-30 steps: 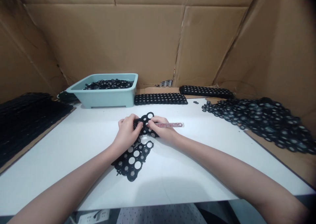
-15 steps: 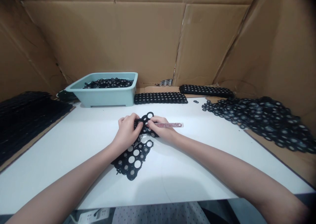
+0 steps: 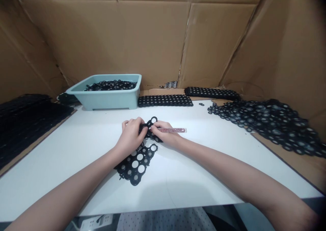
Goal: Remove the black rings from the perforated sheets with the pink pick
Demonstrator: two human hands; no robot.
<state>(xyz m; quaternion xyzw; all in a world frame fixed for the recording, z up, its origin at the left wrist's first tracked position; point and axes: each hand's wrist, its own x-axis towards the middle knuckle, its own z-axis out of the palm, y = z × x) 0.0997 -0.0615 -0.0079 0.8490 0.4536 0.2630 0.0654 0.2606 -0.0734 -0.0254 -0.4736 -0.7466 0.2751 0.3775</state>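
A black rubber sheet full of round holes (image 3: 137, 163) lies on the white table (image 3: 76, 149) in front of me. My left hand (image 3: 131, 136) is closed on its far end, fingers pinching the sheet near a ring at the top. My right hand (image 3: 165, 132) grips a thin pink tool (image 3: 174, 130) like a pen, its tip at the sheet just beside my left fingers. Both hands touch the sheet's far end.
A teal bin (image 3: 107, 97) with black rings stands at the back left. Two perforated black strips (image 3: 165, 100) (image 3: 212, 93) lie behind. A big pile of loose black rings (image 3: 267, 119) covers the right. Stacked black sheets (image 3: 22, 119) lie left. Cardboard walls surround the table.
Hardly anything moved. The pink tool has slid slightly left toward the sheet, and the view has shifted a little.
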